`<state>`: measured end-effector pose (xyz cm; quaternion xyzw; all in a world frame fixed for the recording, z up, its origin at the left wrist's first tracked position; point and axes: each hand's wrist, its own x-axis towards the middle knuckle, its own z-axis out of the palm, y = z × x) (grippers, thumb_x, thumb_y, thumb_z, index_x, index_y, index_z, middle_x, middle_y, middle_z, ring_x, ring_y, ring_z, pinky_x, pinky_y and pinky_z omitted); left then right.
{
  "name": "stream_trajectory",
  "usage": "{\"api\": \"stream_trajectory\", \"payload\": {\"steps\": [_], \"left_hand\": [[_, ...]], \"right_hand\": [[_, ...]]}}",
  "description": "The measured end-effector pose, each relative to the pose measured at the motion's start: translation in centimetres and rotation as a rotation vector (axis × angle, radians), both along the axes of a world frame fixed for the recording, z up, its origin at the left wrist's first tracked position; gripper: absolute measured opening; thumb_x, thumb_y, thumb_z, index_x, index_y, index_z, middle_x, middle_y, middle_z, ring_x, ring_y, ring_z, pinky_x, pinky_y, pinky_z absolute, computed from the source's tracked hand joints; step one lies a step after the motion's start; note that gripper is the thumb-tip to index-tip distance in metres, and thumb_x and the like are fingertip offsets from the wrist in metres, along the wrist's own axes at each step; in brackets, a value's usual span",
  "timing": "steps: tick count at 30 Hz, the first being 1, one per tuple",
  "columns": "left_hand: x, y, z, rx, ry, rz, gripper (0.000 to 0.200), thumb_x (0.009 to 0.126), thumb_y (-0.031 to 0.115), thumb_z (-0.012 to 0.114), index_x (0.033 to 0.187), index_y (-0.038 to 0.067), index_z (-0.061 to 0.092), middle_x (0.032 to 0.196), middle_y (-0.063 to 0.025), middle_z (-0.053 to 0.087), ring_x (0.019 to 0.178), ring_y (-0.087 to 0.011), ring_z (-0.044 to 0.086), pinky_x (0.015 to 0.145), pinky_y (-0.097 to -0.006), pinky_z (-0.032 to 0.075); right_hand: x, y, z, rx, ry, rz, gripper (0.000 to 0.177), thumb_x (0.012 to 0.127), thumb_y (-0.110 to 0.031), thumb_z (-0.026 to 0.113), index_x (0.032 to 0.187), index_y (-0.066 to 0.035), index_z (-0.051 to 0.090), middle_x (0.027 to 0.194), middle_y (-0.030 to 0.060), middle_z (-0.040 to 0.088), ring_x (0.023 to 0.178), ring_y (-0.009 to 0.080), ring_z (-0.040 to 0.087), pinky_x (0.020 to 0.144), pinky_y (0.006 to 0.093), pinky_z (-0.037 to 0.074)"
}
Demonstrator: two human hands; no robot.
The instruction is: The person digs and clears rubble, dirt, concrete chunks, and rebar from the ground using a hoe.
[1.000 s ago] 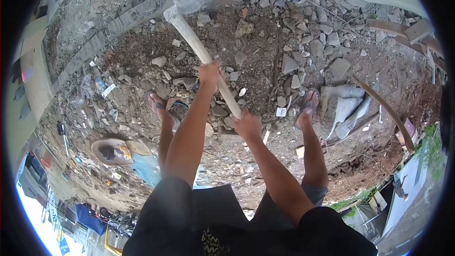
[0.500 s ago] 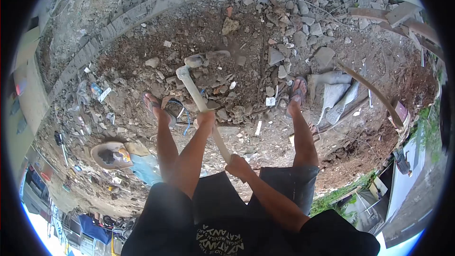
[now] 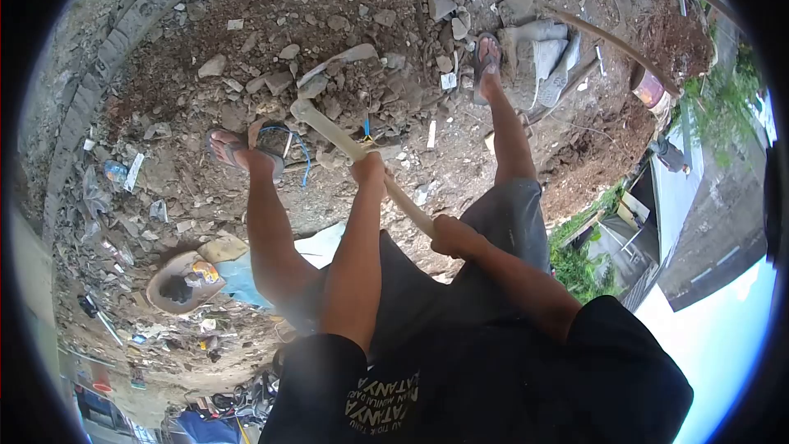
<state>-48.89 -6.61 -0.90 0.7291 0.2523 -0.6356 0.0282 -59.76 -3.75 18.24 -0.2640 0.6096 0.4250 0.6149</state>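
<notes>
My left hand (image 3: 367, 168) is wrapped round the middle of a hoe's pale wooden handle (image 3: 333, 130). Closer to my body, my right hand (image 3: 454, 238) grips the same handle near its end. The hoe's head (image 3: 302, 108) is down on the broken soil between my feet. Its blade edge (image 3: 337, 62) shows beyond, with clods and stones against it, and part of the blade is hidden. My left sandalled foot (image 3: 230, 150) and right sandalled foot (image 3: 487, 62) stand apart on either side.
Rubble and stones (image 3: 518, 0) lie at the far right, beside a worn sack (image 3: 546, 62) and a curved wooden pole (image 3: 612, 45). A bucket (image 3: 649, 89) stands beyond. Left of me is a basin (image 3: 174, 284) with dark contents. A concrete curb (image 3: 99, 74) curves along the left.
The camera view has turned and tilted, shifting the ground up and left. The hoe's head sits slightly nearer my body relative to my feet. Both hands keep their grip.
</notes>
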Motion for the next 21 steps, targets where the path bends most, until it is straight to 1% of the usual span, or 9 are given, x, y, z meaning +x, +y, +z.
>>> {"api": "stream_trajectory", "payload": {"steps": [3,4,9,13,16,18,19,20,21], "left_hand": [[3.0,-0.5,-1.8,-0.105,0.052,-0.105,0.007,0.075,0.009,0.054,0.072,0.005,0.049,0.061,-0.0068,0.046,0.047,-0.0191,0.046,0.048,-0.0380,0.044],[4.0,-0.9,-2.2,-0.133,0.087,-0.196,0.019,0.080,0.012,0.055,0.092,-0.002,0.051,0.066,-0.0108,0.051,0.050,-0.0219,0.052,0.046,-0.0381,0.044],[4.3,-1.0,-1.9,-0.174,0.159,-0.143,0.008,0.078,0.011,0.052,0.073,0.006,0.048,0.060,-0.0060,0.044,0.047,-0.0174,0.043,0.047,-0.0347,0.041],[5.3,-0.4,-3.1,-0.223,0.213,-0.353,0.013,0.079,0.013,0.050,0.068,0.011,0.043,0.054,-0.0022,0.038,0.046,-0.0167,0.037,0.050,-0.0328,0.037],[5.5,0.8,-3.5,-0.228,0.088,-0.404,0.016,0.078,0.011,0.053,0.068,0.013,0.042,0.055,-0.0006,0.038,0.047,-0.0159,0.037,0.048,-0.0306,0.035],[4.5,0.9,-1.3,-0.209,0.070,-0.457,0.017,0.077,0.013,0.060,0.071,0.013,0.044,0.057,0.0000,0.038,0.048,-0.0169,0.039,0.048,-0.0293,0.037],[8.8,2.4,-6.8,-0.276,-0.023,-0.442,0.016,0.076,0.017,0.062,0.073,0.013,0.047,0.058,-0.0001,0.039,0.047,-0.0175,0.040,0.046,-0.0294,0.039],[10.5,2.3,-8.6,-0.205,0.077,-0.533,0.014,0.077,0.019,0.061,0.076,0.013,0.049,0.059,-0.0002,0.039,0.046,-0.0180,0.041,0.044,-0.0306,0.040],[6.2,1.7,-4.9,-0.151,-0.048,-0.620,0.014,0.078,0.019,0.059,0.073,0.014,0.046,0.058,-0.0001,0.039,0.044,-0.0168,0.039,0.041,-0.0288,0.037]], "right_hand": [[4.4,-1.4,0.5,-0.029,0.025,-0.146,0.027,0.077,-0.007,0.054,0.095,0.011,0.061,0.076,0.0242,0.067,0.060,0.0296,0.068,0.054,0.0416,0.055],[5.2,-1.0,0.1,-0.007,0.008,-0.166,0.027,0.076,-0.008,0.054,0.095,0.011,0.061,0.076,0.0237,0.067,0.060,0.0292,0.068,0.055,0.0414,0.055],[4.0,0.7,-0.8,-0.006,-0.081,-0.287,0.029,0.074,-0.006,0.054,0.097,0.011,0.060,0.079,0.0217,0.067,0.058,0.0272,0.067,0.052,0.0377,0.054],[2.3,1.3,-0.2,-0.029,-0.147,-0.499,0.031,0.074,-0.008,0.059,0.101,0.008,0.062,0.089,0.0216,0.067,0.069,0.0290,0.069,0.061,0.0393,0.056],[1.3,6.1,-2.3,-0.215,-0.304,-0.508,0.032,0.073,-0.010,0.064,0.103,0.002,0.065,0.096,0.0198,0.069,0.092,0.0316,0.068,0.078,0.0420,0.055],[1.4,9.7,-4.2,-0.303,-0.392,-0.571,0.030,0.070,-0.011,0.068,0.098,0.000,0.068,0.096,0.0190,0.068,0.091,0.0310,0.068,0.076,0.0423,0.055],[1.5,11.1,-4.4,-0.370,-0.410,-0.623,0.034,0.068,-0.012,0.070,0.099,0.001,0.067,0.090,0.0200,0.068,0.088,0.0313,0.069,0.074,0.0424,0.055],[2.8,13.3,-4.6,-0.548,-0.328,-0.650,0.028,0.073,-0.014,0.066,0.097,0.002,0.065,0.087,0.0205,0.068,0.084,0.0323,0.069,0.071,0.0431,0.055],[3.2,14.4,-3.5,-0.569,-0.209,-0.772,0.020,0.081,-0.014,0.058,0.094,0.001,0.063,0.086,0.0195,0.068,0.082,0.0326,0.069,0.066,0.0433,0.055]]}}
